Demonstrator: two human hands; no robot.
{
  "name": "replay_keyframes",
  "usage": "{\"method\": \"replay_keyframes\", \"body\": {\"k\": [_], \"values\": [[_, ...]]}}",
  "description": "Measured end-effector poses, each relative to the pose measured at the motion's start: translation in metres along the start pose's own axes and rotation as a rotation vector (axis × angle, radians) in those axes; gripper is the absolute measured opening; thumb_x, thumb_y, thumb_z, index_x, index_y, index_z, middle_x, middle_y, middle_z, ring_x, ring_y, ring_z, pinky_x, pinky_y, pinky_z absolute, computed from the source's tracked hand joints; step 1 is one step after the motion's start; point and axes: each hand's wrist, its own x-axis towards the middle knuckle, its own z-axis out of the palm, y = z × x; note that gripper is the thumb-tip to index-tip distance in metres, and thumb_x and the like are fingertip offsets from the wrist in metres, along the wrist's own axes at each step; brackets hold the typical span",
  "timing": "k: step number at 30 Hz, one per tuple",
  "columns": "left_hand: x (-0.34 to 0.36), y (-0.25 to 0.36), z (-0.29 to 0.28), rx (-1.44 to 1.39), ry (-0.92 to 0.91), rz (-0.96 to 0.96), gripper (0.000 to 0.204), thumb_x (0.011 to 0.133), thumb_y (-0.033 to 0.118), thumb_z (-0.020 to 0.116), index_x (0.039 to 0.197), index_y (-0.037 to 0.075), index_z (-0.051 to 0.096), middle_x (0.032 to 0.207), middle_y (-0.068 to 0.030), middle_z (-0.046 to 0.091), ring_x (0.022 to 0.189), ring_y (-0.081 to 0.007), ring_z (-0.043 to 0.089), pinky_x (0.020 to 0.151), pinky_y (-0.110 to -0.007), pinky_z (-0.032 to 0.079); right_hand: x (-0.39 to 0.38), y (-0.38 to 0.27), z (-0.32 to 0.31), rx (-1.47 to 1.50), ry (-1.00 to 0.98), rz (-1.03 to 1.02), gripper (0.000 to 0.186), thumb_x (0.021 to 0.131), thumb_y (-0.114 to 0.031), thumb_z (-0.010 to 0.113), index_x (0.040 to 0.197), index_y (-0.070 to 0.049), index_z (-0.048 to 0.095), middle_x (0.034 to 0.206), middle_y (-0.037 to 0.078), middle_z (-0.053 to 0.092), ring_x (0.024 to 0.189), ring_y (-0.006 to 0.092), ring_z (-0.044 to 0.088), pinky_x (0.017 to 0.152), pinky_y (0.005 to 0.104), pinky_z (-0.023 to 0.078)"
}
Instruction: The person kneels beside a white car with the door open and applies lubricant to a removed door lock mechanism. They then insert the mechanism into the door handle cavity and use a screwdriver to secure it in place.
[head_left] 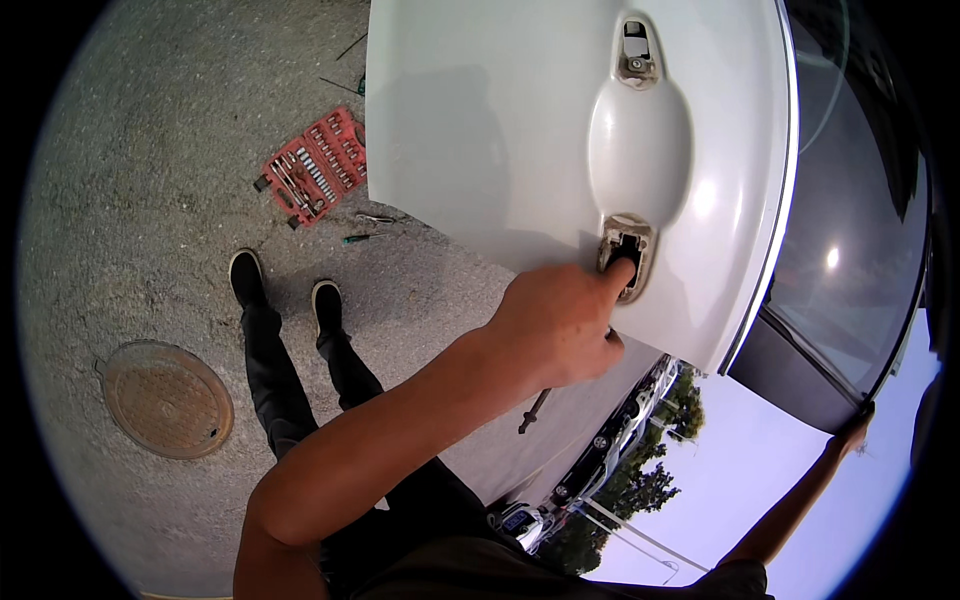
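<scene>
My left hand (560, 325) is at a white car door (450, 130). Its index finger presses on a black part (627, 250) inside the lower handle opening (640, 280), while the other fingers are curled. A slim dark metal tool (535, 410) sticks out below these fingers; its other end is hidden by the hand. At the far right, my right hand (855, 430) grips the corner of the door's dark window frame (850, 395), its fingers partly hidden. Higher on the door, a second opening (637, 60) shows a screw, past the oval handle recess (640, 145).
An open red socket set case (315, 165) lies on the asphalt beside the door. Near it are a green-handled screwdriver (362, 238) and a metal hand tool (375, 217). A round rusty manhole cover (167, 400) lies behind my feet. Parked cars (600, 440) and trees (640, 490) stand farther off.
</scene>
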Motion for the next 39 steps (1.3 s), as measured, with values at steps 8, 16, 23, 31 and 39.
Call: {"method": "replay_keyframes", "body": {"k": [8,16,23,31,39], "values": [[0.002,0.013,0.004,0.03,0.014,-0.094,0.053,0.082,0.021,0.069,0.131,0.008,0.054,0.082,-0.0113,0.07,0.079,-0.0297,0.071,0.067,-0.043,0.057,-0.016,-0.013,-0.002,-0.064,0.053,0.017,0.045,0.1,-0.045,0.051,0.115,-0.008,0.071,0.111,0.009,0.067,0.104,0.0209,0.059,0.094,0.0367,0.046],[0.0,0.011,0.005,-0.023,0.017,-0.125,0.049,0.08,0.024,0.071,0.123,0.01,0.051,0.077,-0.0134,0.07,0.075,-0.0346,0.071,0.066,-0.048,0.057,-0.02,-0.025,0.002,-0.038,0.066,0.009,0.043,0.099,-0.047,0.052,0.107,-0.009,0.071,0.105,0.006,0.065,0.099,0.0193,0.058,0.091,0.0363,0.046],[0.0,0.014,0.006,-0.061,0.02,-0.132,0.049,0.081,0.026,0.069,0.123,0.011,0.049,0.071,-0.0132,0.069,0.068,-0.036,0.071,0.064,-0.049,0.057,-0.034,-0.034,0.008,0.007,0.055,-0.008,0.041,0.1,-0.046,0.052,0.103,-0.009,0.07,0.099,0.004,0.063,0.097,0.0174,0.058,0.091,0.0345,0.046],[-0.001,0.009,0.008,-0.086,0.023,-0.105,0.054,0.08,0.026,0.069,0.128,0.011,0.049,0.072,-0.0132,0.07,0.067,-0.0362,0.07,0.063,-0.049,0.057,-0.03,-0.028,0.0,0.04,0.053,0.026,0.037,0.1,-0.043,0.056,0.1,-0.009,0.07,0.097,0.003,0.063,0.094,0.016,0.057,0.09,0.0337,0.046],[-0.004,0.002,0.012,-0.091,0.06,-0.102,0.058,0.079,0.024,0.067,0.133,0.014,0.047,0.073,-0.0133,0.07,0.067,-0.0359,0.07,0.064,-0.048,0.057,-0.031,-0.037,0.008,-0.002,0.066,0.002,0.043,0.099,-0.047,0.055,0.105,-0.008,0.071,0.101,0.006,0.065,0.097,0.0194,0.059,0.09,0.0356,0.047]]}}
